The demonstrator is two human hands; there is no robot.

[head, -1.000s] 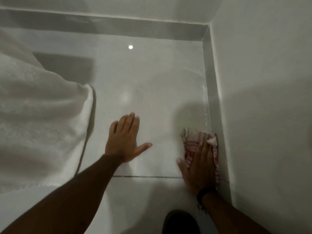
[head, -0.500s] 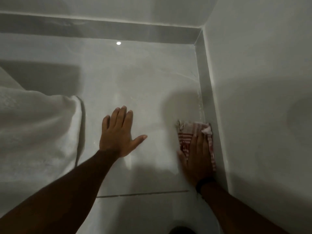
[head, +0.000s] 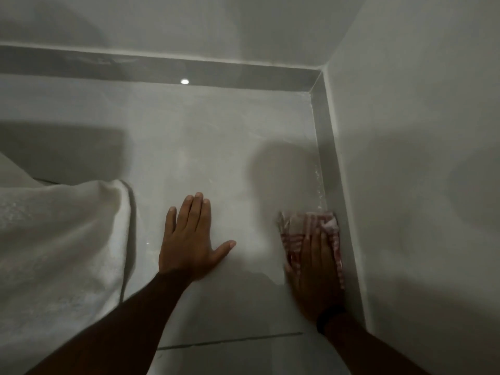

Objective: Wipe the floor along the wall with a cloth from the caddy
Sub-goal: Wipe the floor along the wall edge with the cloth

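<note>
A red-and-white striped cloth [head: 297, 226] lies flat on the grey tiled floor [head: 216, 158], tight against the grey skirting [head: 328, 163] of the right wall [head: 419, 131]. My right hand [head: 313, 272] presses down on it, fingers pointing forward, covering its near half; a dark band sits on that wrist. My left hand [head: 189, 239] rests flat on the bare floor to the left, fingers spread, holding nothing. The caddy is not in view.
White bedding [head: 59, 253] hangs down to the floor at the left. The far wall [head: 189, 31] and its skirting meet the right wall in a corner ahead. A tile joint [head: 230, 341] crosses the floor near my arms. Pale dust specks lie along the right skirting ahead of the cloth.
My right hand has pushed the cloth forward along the right skirting toward the corner. My left hand has shifted forward with it, and the tile joint now lies behind both hands.
</note>
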